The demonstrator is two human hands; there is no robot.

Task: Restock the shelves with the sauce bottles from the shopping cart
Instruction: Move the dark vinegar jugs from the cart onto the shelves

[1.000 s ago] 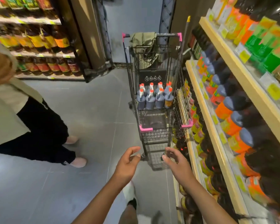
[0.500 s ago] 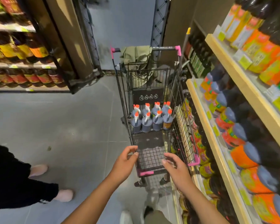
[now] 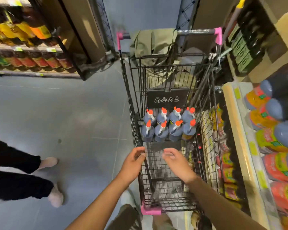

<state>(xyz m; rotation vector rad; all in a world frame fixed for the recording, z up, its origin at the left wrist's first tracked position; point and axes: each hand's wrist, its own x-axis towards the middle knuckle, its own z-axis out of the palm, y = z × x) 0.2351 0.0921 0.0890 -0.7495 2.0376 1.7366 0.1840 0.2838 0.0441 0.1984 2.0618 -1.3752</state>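
From the head view, my left hand and right hand hover over the near end of the shopping cart. The fingers are loosely spread and hold nothing. The left ones are close to the cart's left wall, but I cannot tell if they touch it.

The sauce bottles stand upright in two tight rows of four at the far end of the basket, orange caps up, probably packed together so they don't tip. I judge that my next reach goes forward to the nearer row.

The cart sits just beside the shelves on the right, so each bottle has a short trip across. A green cloth hangs over the cart's far end. Another person's legs are on the left.
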